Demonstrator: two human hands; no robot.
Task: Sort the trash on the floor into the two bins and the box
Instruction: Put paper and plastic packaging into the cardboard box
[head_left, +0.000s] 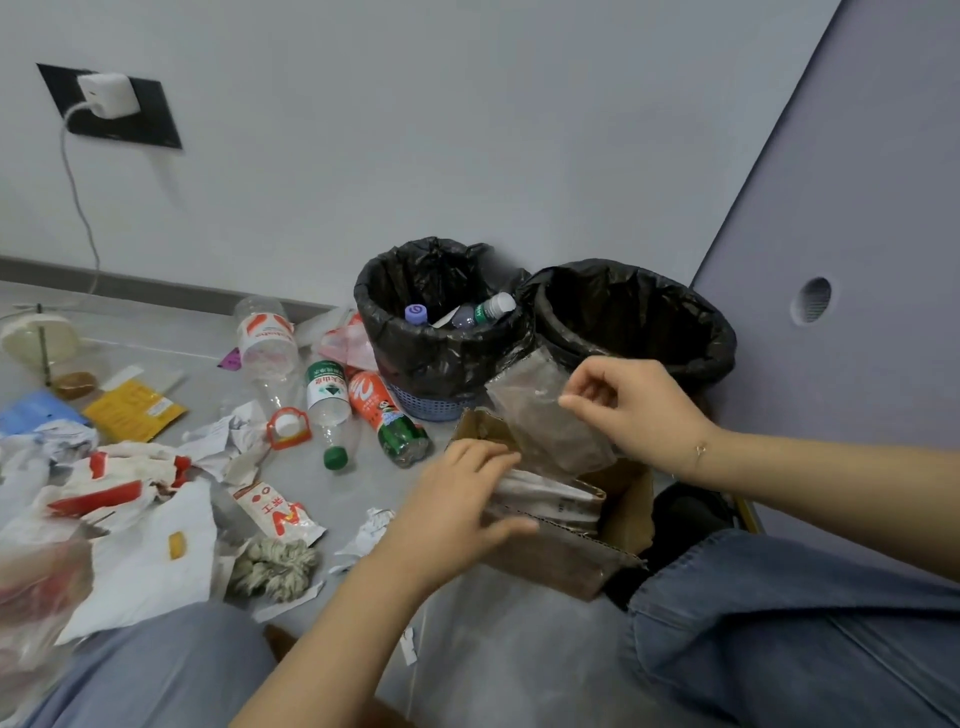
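The right hand (631, 410) pinches the upper edge of a clear, crinkled plastic bag (545, 415) between thumb and fingertips, and the bag hangs over the open brown cardboard box (618, 519). I judge it is held high like this so that it can be judged and then sent either down into the box or across to a bin. The left hand (457, 514) lies with nearly straight fingers on the white papers (550, 499) that stand inside the box – its grip closes on nothing, it only presses them down, probably to make room.

Just behind the box stand two bins lined with black bags. The left bin (441, 353) already carries plastic bottles; the right bin (711, 332) shows no content from here. Both rims are near the right hand, so the way to them is short and free.

On the grey floor (363, 499) to the left much trash still waits: a red-and-green bottle (387, 415), a clear bottle with green cap (328, 410), crumpled white paper (228, 436), a yellow packet (132, 410). The box is tight between the person's knee in blue jeans (779, 623) and the bins – little room remains on that side.
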